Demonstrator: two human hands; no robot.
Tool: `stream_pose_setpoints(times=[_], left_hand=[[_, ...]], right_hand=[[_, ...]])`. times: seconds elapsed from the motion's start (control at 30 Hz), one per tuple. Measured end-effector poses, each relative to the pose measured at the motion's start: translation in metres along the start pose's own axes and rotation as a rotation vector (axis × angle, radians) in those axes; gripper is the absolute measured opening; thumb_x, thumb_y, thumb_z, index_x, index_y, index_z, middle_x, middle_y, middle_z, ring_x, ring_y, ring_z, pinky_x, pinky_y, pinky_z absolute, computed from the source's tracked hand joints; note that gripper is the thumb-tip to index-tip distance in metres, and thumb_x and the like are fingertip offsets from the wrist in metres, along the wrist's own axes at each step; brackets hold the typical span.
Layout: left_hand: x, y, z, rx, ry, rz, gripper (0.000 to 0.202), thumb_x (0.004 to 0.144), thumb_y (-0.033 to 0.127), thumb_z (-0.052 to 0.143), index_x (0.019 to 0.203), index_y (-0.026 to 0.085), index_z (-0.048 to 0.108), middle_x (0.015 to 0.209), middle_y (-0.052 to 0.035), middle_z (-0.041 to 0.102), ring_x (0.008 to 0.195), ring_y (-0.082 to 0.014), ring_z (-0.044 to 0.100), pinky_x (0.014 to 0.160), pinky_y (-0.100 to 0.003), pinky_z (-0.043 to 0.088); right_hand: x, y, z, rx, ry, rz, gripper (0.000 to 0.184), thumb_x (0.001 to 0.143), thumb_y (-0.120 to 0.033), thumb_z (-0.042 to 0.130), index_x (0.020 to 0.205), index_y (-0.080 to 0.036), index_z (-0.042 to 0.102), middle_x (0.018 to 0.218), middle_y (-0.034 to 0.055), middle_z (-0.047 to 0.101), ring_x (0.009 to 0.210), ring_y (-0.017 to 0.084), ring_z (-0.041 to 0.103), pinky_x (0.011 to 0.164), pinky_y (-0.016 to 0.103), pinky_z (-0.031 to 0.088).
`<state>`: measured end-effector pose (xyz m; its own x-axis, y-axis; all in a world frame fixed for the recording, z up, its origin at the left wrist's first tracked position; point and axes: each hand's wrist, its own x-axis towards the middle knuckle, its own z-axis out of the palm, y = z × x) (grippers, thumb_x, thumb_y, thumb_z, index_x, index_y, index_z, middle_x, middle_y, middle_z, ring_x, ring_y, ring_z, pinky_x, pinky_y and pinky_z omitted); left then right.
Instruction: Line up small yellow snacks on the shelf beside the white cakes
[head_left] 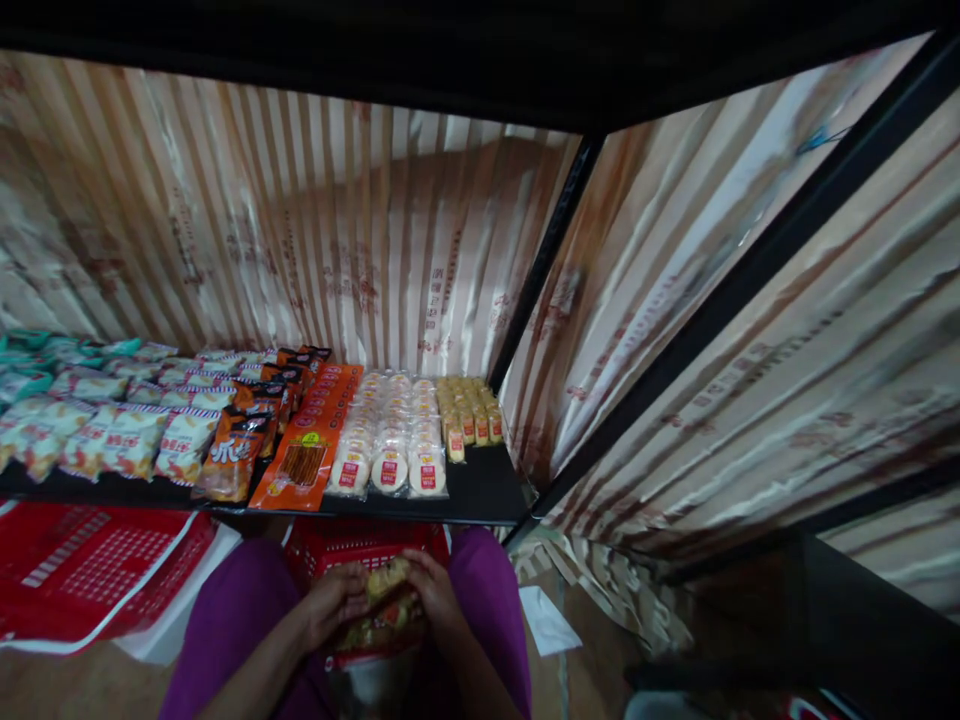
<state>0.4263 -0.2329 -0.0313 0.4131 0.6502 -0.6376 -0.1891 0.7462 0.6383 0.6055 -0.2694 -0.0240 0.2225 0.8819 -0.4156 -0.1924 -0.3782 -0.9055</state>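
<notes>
Low between my knees, both hands meet at a small yellowish packaged snack. My left hand has its fingers closed on the snack's left side. From the right, my right hand grips the same piece. Just beneath them lies a bag of similar yellow snacks with some red on it; dim light hides its details. Ahead on the black shelf, matching small yellow packets stand in short rows at the right end. Beside these are rows of round white wrapped biscuits.
Left along the shelf lie a flat orange packet, orange-brown bags and several white snack bags. Red baskets sit below the shelf edge. A black post and striped curtain bound the space. White paper lies on the floor.
</notes>
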Motion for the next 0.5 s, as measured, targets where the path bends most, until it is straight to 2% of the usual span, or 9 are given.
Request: stream_pose_setpoints(times=[0.17, 0.27, 0.43, 0.5], left_hand=[[0.006, -0.009, 0.001, -0.003, -0.020, 0.014, 0.027, 0.051, 0.022, 0.079, 0.063, 0.019, 0.054, 0.066, 0.0016, 0.062, 0.062, -0.0103, 0.059, 0.061, -0.020, 0.045], [0.005, -0.011, 0.005, 0.008, 0.006, 0.022, 0.031, 0.049, 0.025, 0.081, 0.062, 0.019, 0.054, 0.065, 0.0018, 0.061, 0.060, -0.0110, 0.058, 0.061, -0.021, 0.044], [-0.003, -0.007, 0.012, -0.019, -0.068, 0.072, 0.037, 0.046, 0.032, 0.084, 0.064, 0.017, 0.055, 0.063, 0.0019, 0.060, 0.061, -0.0106, 0.056, 0.062, -0.021, 0.042], [-0.005, -0.005, 0.014, -0.028, -0.082, 0.050, 0.040, 0.044, 0.031, 0.085, 0.063, 0.016, 0.054, 0.061, 0.0029, 0.059, 0.060, -0.0095, 0.054, 0.061, -0.020, 0.041]], right_hand=[[-0.003, -0.007, -0.002, 0.016, -0.025, -0.036, 0.039, 0.051, -0.044, 0.068, 0.080, -0.019, 0.067, 0.077, 0.0056, 0.068, 0.072, 0.020, 0.062, 0.059, 0.027, 0.044], [-0.006, -0.010, -0.001, 0.023, -0.027, -0.043, 0.038, 0.052, -0.047, 0.068, 0.079, -0.020, 0.066, 0.074, 0.0044, 0.068, 0.070, 0.020, 0.062, 0.060, 0.028, 0.045], [-0.006, -0.010, -0.001, 0.013, 0.016, -0.032, 0.041, 0.049, -0.049, 0.067, 0.075, -0.018, 0.066, 0.069, 0.0040, 0.066, 0.065, 0.019, 0.060, 0.058, 0.028, 0.044], [-0.003, -0.008, -0.002, -0.003, 0.031, -0.039, 0.042, 0.048, -0.051, 0.067, 0.073, -0.018, 0.065, 0.067, 0.0039, 0.065, 0.064, 0.019, 0.060, 0.058, 0.028, 0.044]])
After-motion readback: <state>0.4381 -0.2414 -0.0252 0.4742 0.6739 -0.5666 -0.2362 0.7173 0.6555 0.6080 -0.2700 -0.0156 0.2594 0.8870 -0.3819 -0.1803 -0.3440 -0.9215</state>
